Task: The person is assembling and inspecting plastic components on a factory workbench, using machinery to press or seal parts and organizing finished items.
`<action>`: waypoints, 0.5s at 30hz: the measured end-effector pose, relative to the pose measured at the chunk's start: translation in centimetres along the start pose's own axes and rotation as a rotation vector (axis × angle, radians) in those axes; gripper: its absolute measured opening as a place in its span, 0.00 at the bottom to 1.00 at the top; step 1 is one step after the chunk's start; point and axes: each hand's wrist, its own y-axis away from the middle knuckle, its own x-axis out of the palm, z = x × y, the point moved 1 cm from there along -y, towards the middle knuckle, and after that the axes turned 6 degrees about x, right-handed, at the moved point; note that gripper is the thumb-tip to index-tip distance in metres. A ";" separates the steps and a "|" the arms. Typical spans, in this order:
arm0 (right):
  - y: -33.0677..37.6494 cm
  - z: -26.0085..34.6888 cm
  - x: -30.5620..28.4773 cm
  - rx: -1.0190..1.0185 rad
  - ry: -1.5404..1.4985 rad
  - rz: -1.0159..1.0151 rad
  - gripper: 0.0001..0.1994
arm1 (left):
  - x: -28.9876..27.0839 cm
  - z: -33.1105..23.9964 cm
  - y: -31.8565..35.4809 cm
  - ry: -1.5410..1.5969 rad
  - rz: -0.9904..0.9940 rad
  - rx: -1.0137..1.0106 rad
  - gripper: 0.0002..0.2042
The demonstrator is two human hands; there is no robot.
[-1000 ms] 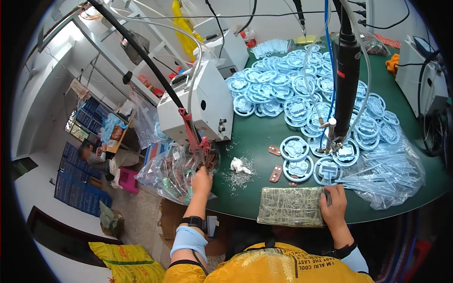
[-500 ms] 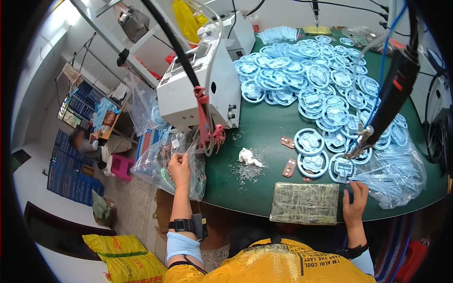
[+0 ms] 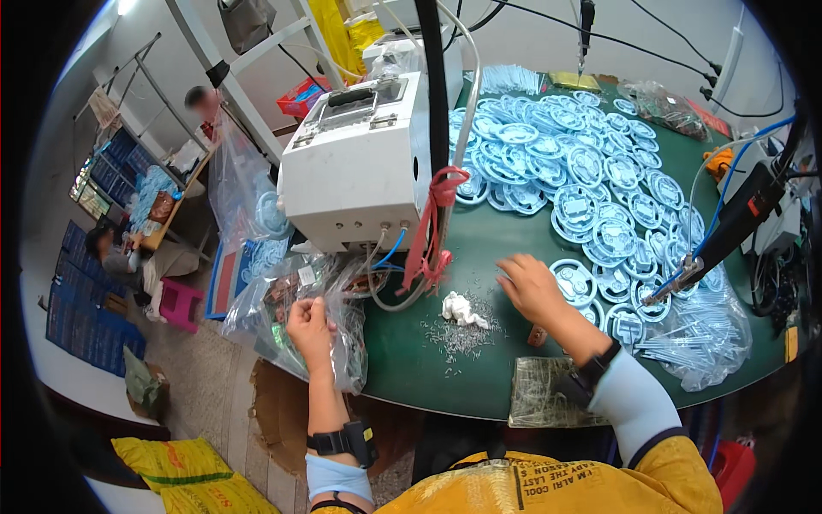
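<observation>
My left hand [image 3: 310, 332] is closed in a pinch at the edge of a clear plastic bag [image 3: 349, 343] holding small reddish circuit boards; what is in the fingers is hidden. Its fingers spread and slightly blurred, my right hand [image 3: 533, 287] reaches over the green table [image 3: 411, 351]. It is apart from the left one and close to the light-blue round plastic parts [image 3: 572, 278]. Below the right hand lies a small red board [image 3: 537, 335]. The black electric screwdriver [image 3: 753, 206] hangs at the right, its tip over a blue round part.
A white machine box [image 3: 351, 171] with hoses and a red tie stands left. Small metal pins surround a white crumpled wad [image 3: 462, 308]. A film-wrapped block [image 3: 539, 398] sits at the front edge. Bagged blue sticks [image 3: 693, 343] lie right. A co-worker [image 3: 120, 257] sits far left.
My right hand has moved left and forward, away from the blue part below the screwdriver. The screwdriver has shifted right in view. My left hand stays by the bag as the view turns.
</observation>
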 end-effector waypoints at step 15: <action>-7.1 -0.5 10.1 -0.151 0.216 0.366 0.29 | -0.4 -0.2 1.3 0.236 0.043 -0.190 0.05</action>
